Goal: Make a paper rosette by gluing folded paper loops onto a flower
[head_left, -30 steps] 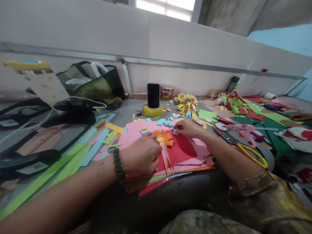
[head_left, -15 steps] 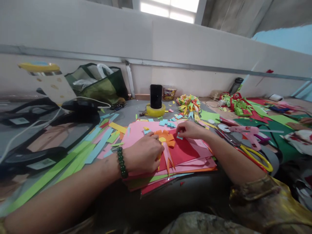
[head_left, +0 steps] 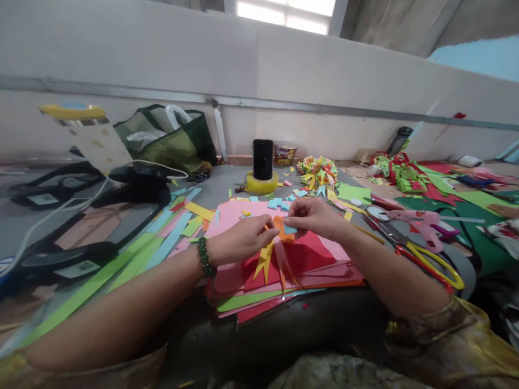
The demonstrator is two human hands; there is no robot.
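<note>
In the middle of the head view, my right hand [head_left: 316, 217] pinches a small light-blue paper piece [head_left: 290, 229] against the right side of an orange paper flower [head_left: 279, 222]. My left hand [head_left: 245, 237], with a green bead bracelet at its wrist, has its thumb and fingers closed on the flower's left edge. Both hands hide much of the flower. Below it hang a forked yellow paper tail [head_left: 265, 262] and a pink paper tail [head_left: 284, 260]. Beneath lie a red sheet [head_left: 314, 251] and a stack of pink sheets [head_left: 227, 273].
A phone [head_left: 263, 159] stands in a yellow tape roll [head_left: 261, 185] behind the papers. To the right are a pink glue gun [head_left: 421, 220] and yellow-handled scissors [head_left: 436, 262]. Green paper strips [head_left: 133, 265] and a bag [head_left: 178, 140] lie left. A paper-scrap bundle [head_left: 318, 173] sits behind.
My right hand has brought the blue piece left onto the flower. My left hand has risen from over the tails to the flower's edge, uncovering the yellow tail.
</note>
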